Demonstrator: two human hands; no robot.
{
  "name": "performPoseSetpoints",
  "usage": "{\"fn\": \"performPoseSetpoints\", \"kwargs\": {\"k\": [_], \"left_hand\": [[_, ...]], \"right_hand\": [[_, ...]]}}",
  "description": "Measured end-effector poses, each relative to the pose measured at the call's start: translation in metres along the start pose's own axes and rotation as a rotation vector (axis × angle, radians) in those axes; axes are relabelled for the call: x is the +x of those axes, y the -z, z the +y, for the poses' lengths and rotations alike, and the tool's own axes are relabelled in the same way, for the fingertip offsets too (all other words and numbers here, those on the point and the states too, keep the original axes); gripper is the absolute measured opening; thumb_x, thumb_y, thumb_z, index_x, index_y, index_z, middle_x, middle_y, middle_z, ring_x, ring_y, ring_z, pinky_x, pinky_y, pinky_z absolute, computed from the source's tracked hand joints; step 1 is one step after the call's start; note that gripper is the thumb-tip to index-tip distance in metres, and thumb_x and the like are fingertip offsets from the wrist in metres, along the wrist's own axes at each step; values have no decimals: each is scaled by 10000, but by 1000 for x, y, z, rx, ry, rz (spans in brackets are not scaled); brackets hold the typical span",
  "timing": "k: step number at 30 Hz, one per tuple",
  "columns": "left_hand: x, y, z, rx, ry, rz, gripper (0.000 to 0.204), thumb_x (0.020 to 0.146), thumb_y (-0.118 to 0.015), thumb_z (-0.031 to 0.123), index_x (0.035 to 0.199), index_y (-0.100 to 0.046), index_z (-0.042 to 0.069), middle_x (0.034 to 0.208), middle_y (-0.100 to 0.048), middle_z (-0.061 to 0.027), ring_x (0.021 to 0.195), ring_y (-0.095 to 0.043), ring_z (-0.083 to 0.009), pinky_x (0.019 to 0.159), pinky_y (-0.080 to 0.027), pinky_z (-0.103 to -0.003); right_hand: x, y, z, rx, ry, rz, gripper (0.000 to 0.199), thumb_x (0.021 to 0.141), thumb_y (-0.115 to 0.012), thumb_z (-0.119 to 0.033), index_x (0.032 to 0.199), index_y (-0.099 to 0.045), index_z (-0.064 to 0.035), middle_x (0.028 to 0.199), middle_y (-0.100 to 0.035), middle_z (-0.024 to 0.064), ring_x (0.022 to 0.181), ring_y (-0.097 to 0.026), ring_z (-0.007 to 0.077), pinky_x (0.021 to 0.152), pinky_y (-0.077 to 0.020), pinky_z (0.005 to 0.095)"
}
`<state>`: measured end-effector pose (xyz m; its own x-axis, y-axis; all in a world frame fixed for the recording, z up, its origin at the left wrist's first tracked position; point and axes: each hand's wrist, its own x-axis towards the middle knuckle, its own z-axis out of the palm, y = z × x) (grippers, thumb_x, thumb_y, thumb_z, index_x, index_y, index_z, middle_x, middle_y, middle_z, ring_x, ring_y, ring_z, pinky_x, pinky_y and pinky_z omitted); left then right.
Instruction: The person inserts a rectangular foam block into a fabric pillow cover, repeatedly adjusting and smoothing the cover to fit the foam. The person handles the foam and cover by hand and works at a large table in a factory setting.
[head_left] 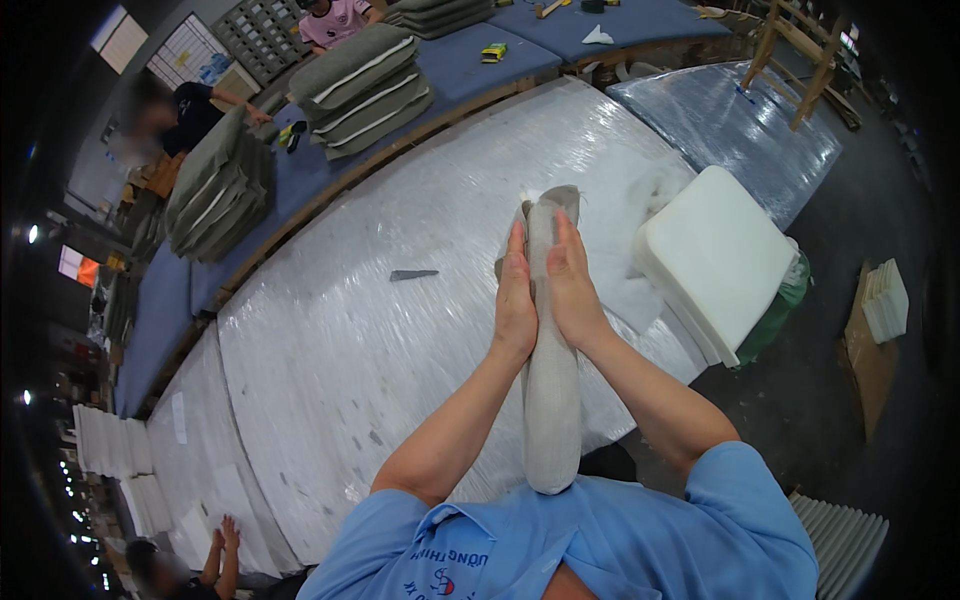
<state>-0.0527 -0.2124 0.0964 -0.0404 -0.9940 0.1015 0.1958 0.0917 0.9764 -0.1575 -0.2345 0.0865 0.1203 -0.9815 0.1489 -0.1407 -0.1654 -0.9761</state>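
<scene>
We had our left hand (515,308) and right hand (575,295) clamped on a grey-beige fabric bolster (552,400), fingers (567,235) straight along its sides. It stretched from past the fingertips back toward our blue shirt (640,535). Left of the fingers, a dark scrap (414,274) lay on the plastic-covered surface (350,350).

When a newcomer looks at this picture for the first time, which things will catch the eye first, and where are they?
First is likely the long grey roll in the centre, pressed between the left hand and the right hand, with its near end close to the blue shirt. Next may come the thick white block at the right side of the shiny table, then the grey stacks on the blue table at upper left.
</scene>
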Motion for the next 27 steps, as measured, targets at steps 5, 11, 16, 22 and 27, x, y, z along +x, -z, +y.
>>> {"fn": "performPoseSetpoints", "kwargs": {"k": [5, 11, 16, 22, 27], "left_hand": [[-64, 0, -8, 274, 40, -62, 702, 1201, -192, 469, 1754, -110, 45, 1831, -121, -155, 1692, -97, -286, 1363, -105, -403], [-74, -4, -24, 194, -112, -27, 715, 1197, -225, 466, 1742, -140, 11, 1823, -131, -180, 1692, -83, -327, 1358, -108, -430], [-68, -7, -12, -5, 16, -56, 711, 1197, -228, 483, 1753, -146, 47, 1827, -142, -158, 1686, -124, -281, 1354, -143, -404], [-129, 8, -8, 72, 114, -82, 694, 1197, -244, 455, 1759, -133, 63, 1827, -146, -151, 1679, -154, -277, 1349, -163, -403], [-165, 6, -13, -26, 78, -85, 702, 1186, -246, 422, 1763, -65, 65, 1834, -107, -149, 1683, -132, -290, 1353, -136, -401]], "right_hand": [[-69, 18, 2, 62, -34, -68, 751, 1178, -356, -466, 1744, -129, -27, 1783, -116, 302, 1685, -41, 420, 1351, -115, 492], [-88, 0, -21, -192, 54, -13, 750, 1175, -374, -472, 1744, -147, -39, 1786, -108, 300, 1678, -79, 429, 1347, -117, 489], [-82, 7, -18, -43, 98, 16, 760, 1179, -364, -498, 1744, -144, -42, 1789, -133, 269, 1678, -109, 397, 1348, -125, 472], [-146, 15, 2, 378, -42, -64, 821, 1177, -262, -580, 1742, -81, -13, 1805, -138, 207, 1685, -91, 354, 1356, -104, 455], [-176, 5, -11, 212, -53, -80, 799, 1183, -245, -560, 1741, -91, -9, 1804, -128, 215, 1687, -56, 372, 1357, -100, 465]]}}
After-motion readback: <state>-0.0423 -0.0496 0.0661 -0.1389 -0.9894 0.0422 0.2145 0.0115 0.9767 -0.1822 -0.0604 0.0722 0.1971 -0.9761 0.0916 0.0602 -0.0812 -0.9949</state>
